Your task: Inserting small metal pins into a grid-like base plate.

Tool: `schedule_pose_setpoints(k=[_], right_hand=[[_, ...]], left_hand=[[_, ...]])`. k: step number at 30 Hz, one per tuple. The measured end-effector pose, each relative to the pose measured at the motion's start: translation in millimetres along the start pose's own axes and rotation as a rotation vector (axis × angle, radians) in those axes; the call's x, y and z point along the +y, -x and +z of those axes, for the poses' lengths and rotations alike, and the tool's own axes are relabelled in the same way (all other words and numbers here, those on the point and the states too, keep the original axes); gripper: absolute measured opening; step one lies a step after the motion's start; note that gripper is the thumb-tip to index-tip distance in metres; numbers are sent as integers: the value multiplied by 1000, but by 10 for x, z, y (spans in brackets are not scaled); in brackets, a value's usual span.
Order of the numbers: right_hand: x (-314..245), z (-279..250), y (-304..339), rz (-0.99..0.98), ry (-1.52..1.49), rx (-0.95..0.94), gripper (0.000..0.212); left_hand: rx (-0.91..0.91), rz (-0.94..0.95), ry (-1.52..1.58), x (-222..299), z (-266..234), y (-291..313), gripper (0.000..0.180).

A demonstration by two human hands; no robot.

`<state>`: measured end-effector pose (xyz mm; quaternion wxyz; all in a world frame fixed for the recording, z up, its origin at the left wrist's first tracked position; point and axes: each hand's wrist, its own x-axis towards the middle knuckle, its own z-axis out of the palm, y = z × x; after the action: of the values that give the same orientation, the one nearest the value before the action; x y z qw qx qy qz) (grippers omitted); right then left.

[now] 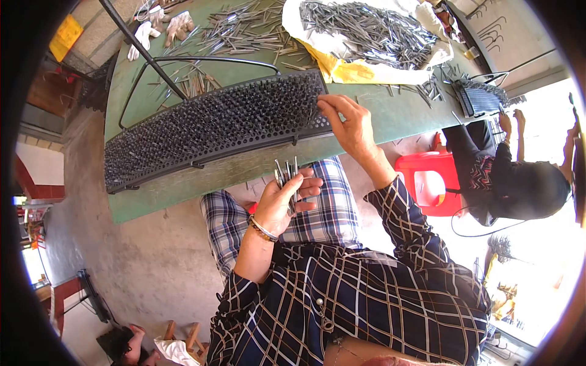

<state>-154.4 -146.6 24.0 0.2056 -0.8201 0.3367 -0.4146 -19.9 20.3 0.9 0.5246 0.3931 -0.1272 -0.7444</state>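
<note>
My left hand (285,198) is closed around a small bundle of thin metal rods (287,171), which stick up above its thumb and fingers. In front of me a long black perforated rack (316,123) lies tilted on the green table, with rods standing in most of its holes. At its right end, my right hand (350,122) has thumb and forefinger pinched together at the rack's edge. Whatever is between those fingertips is too small to make out. Some holes near that end show bare.
Loose rods (244,30) are strewn over the green table (381,110). A heaped pile of rods (372,30) sits on a white and yellow sack (348,70). Gloves (143,39) lie back left. Rightward are a red stool (427,160) and another person (519,183) at a second rack (479,97).
</note>
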Motion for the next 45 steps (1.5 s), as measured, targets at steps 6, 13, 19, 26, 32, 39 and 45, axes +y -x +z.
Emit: schedule_pose_setpoints(k=[6, 13, 19, 26, 32, 39, 45], right_hand=[[-19, -19, -1, -70, 73, 6, 14], [30, 43, 27, -44, 16, -71, 14], [-14, 24, 4, -213, 156, -90, 15], [-27, 62, -6, -197, 250, -93, 16], [-199, -62, -3, 5, 16, -129, 15], [-298, -14, 307, 396, -516, -546, 24], [-286, -52, 322, 618, -591, -530, 23]], left_hand=[[-20, -4, -22, 4, -6, -1, 30], [-11, 0, -28, 16, 32, 16, 31], [-30, -1, -24, 20, 22, 12, 31], [-38, -9, -38, 14, 6, 14, 32], [-70, -2, -13, 52, 39, 13, 35], [-106, 50, -7, 57, 81, 5, 36], [-38, 59, 3, 4, 20, -32, 33]])
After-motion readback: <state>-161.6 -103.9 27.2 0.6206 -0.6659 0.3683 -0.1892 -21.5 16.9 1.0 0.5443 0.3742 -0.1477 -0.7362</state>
